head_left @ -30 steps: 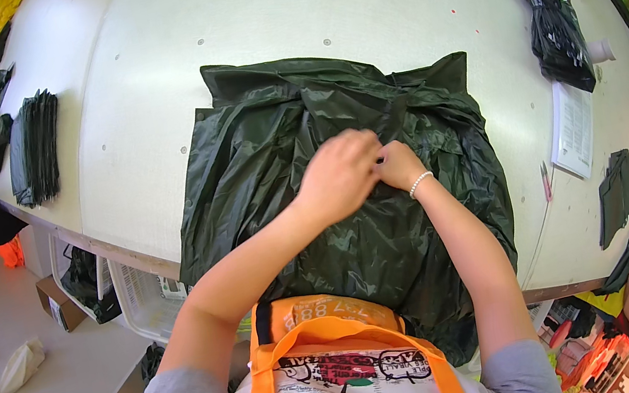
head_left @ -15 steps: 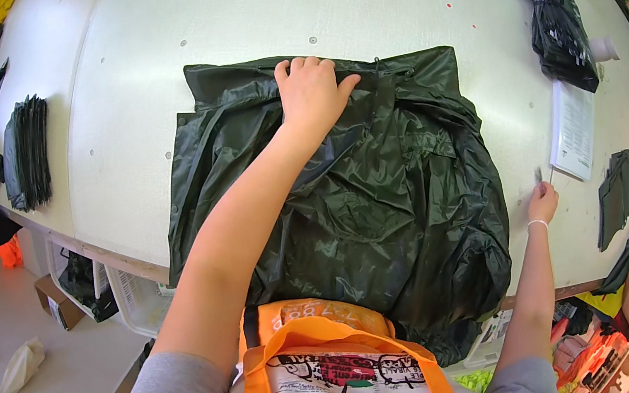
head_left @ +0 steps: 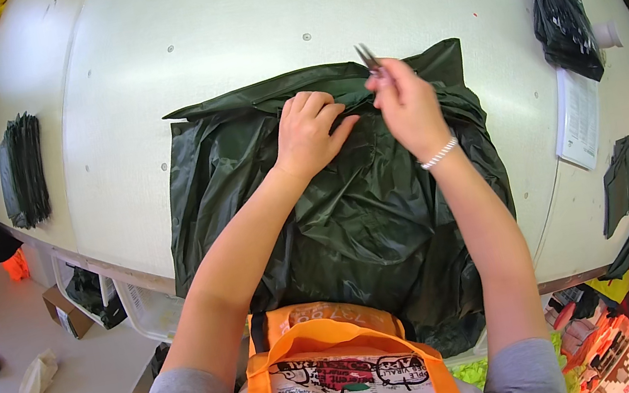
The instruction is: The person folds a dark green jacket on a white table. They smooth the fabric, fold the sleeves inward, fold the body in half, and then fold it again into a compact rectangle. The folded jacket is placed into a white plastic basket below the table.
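snips (head_left: 370,60) and right hand (head_left: 412,112) have come from the right side of the table (head_left: 513,60) to the top edge of the dark green cloth (head_left: 360,214), which lies rumpled along the table's near edge. right fingers are closed round the snips; the left hand (head_left: 307,135) rests on the cloth, fingers half curled, thumb spread, and whether they pinch any cannot be told. if the slick folds slid or the left hand strayed closer, the pointed blades could nick cloth or thumb.

Pale table (head_left: 213,4), from here: dark green fabric (head_left: 360,214) spread mid-front; dark stack (head_left: 24,172) left; right, tied dark bundle (head_left: 558,10), white papers (head_left: 577,121), small dark piece (head_left: 620,184), probably folded cloth.
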A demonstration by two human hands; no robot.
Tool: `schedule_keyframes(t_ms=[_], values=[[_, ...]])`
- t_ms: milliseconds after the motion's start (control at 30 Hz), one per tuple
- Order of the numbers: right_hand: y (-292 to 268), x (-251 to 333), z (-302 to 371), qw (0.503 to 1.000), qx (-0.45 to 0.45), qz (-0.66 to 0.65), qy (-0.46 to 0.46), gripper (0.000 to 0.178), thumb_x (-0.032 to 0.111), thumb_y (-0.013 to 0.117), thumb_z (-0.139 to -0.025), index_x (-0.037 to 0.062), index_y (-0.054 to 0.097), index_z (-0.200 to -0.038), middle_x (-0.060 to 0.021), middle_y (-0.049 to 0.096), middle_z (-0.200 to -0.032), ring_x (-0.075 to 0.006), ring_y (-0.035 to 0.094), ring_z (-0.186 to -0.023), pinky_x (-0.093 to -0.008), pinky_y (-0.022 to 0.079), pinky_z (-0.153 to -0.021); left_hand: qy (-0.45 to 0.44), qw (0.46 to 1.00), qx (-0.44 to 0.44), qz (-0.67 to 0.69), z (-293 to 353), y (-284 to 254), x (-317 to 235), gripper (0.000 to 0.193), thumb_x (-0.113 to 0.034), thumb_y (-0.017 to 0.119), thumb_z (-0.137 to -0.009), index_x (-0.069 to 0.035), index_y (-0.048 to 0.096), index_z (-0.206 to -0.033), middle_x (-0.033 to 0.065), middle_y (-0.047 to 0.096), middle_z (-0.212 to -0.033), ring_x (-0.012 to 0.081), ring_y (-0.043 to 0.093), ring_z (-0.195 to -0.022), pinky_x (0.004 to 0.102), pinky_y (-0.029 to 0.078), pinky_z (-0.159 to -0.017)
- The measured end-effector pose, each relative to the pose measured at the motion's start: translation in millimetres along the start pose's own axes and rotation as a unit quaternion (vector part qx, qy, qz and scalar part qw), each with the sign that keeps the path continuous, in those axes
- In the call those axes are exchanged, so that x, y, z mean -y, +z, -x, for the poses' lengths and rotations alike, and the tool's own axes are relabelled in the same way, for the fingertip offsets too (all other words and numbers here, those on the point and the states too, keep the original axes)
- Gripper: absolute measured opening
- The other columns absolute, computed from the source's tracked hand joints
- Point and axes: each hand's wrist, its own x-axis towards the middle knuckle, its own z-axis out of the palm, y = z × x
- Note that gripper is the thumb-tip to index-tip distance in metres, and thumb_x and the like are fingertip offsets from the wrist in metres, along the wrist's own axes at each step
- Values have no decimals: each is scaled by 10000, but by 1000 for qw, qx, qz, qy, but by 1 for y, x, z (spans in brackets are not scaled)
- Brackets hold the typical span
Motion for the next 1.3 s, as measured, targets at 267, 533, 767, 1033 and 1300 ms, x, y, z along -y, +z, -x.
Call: schedule_keyframes(t_ms=[267, 533, 767, 1033, 1300], values=[[16, -24, 1, 993, 40, 106, 28, 228, 184, 517, -926, -5, 620, -1000, -184, 640, -925, -332, 624, -825, -360, 483, -724, -121, 988, 82, 54, -8, -5, 4, 209, -108, 687, -761, -81, 670, -968, 64, 580, -914, 255, 608, -785, 356, 498, -674], [11, -26, 1, 990, 49, 128, -33, 238, 210, 529, -926, 4, 621, -1000, -152, 647, -994, -314, 625, -906, -345, 487, -792, -169, 967, 180, 68, -22, -4, 18, 105, -126, 614, -816, -29, 620, -854, 123, 601, -851, 314, 608, -811, 399, 489, -683], [6, -12, -4, 975, 101, 196, -22, 175, 207, 611, -860, 50, 643, -929, -104, 641, -928, -285, 624, -849, -356, 496, -719, -158, 978, 134, 40, -18, 1, 17, 80, -127, 548, -874, -53, 538, -903, 133, 640, -811, 329, 623, -748, 420, 486, -625], [4, 16, -18, 916, 177, 359, -28, 182, 229, 596, -853, 57, 652, -872, -101, 630, -892, -298, 613, -829, -399, 492, -705, -117, 982, 150, -12, -17, 7, 16, 96, -144, 544, -882, -83, 500, -943, 84, 660, -793, 295, 641, -728, 396, 499, -581], [5, 20, -28, 884, 189, 423, -63, 175, 233, 601, -849, 67, 656, -847, -100, 619, -886, -297, 609, -831, -400, 490, -711, -110, 988, 109, -19, -21, -2, 12, 87, -116, 547, -852, -63, 509, -910, 87, 637, -809, 272, 631, -779, 377, 498, -645]])
